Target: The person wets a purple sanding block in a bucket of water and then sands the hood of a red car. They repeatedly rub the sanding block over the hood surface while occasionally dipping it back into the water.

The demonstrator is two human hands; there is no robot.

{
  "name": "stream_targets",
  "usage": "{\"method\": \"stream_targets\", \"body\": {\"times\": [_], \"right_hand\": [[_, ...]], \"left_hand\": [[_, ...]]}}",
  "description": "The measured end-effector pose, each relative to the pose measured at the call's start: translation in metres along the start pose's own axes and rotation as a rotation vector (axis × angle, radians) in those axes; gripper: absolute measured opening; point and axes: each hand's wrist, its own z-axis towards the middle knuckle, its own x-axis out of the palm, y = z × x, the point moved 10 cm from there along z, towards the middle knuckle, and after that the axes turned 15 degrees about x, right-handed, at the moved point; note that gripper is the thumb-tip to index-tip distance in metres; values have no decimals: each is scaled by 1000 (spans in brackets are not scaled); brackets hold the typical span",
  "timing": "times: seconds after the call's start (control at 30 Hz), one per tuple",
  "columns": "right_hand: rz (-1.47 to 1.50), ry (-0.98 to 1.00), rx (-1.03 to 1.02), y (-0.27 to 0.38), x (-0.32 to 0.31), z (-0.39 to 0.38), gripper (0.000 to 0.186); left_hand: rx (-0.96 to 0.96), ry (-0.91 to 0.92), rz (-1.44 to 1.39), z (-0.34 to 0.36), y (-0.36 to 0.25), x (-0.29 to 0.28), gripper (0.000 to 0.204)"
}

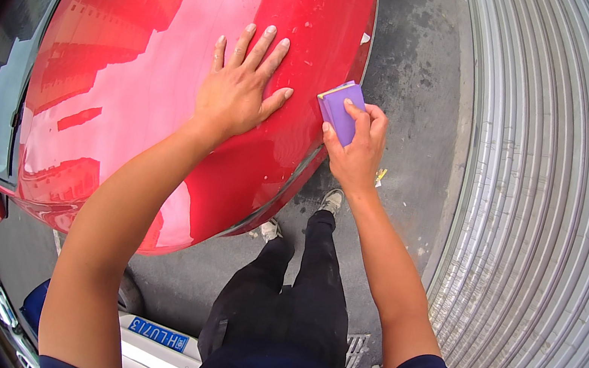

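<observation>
A glossy red car hood [206,163] fills the left and middle of the head view. My left hand [240,92] lies flat on it with the fingers spread, holding nothing. At the hood's right edge, my right hand [358,148] grips a purple sanding block [343,111], thumb on one side and fingers over its face. A pale, yellowish layer shows along the block's upper left edge. The block is at the rim of the hood; whether its underside touches the paint cannot be made out. Small pale specks dot the paint near my left fingertips.
A ribbed grey metal shutter [525,218] runs along the right. Grey pavement [421,73] lies between it and the car, with a small yellow scrap [381,176]. A white car [155,350] stands close behind my legs; a metal drain grate [356,353] is beside it.
</observation>
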Motion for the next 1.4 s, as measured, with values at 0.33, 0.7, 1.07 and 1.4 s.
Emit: {"method": "stream_targets", "body": {"times": [0.33, 0.7, 1.07, 1.4], "right_hand": [[3, -32, -91, 15, -7, -5, 53], [183, -7, 135, -3, -15, 83, 66], [-4, 87, -99, 27, 3, 27, 56], [37, 54, -78, 40, -5, 26, 56]], "left_hand": [[-6, 25, -29, 9, 4, 2, 81], [-24, 81, 9, 4, 2, -1, 81], [-39, 123, -40, 10, 8, 11, 81], [-13, 15, -26, -4, -2, -4, 82]]}}
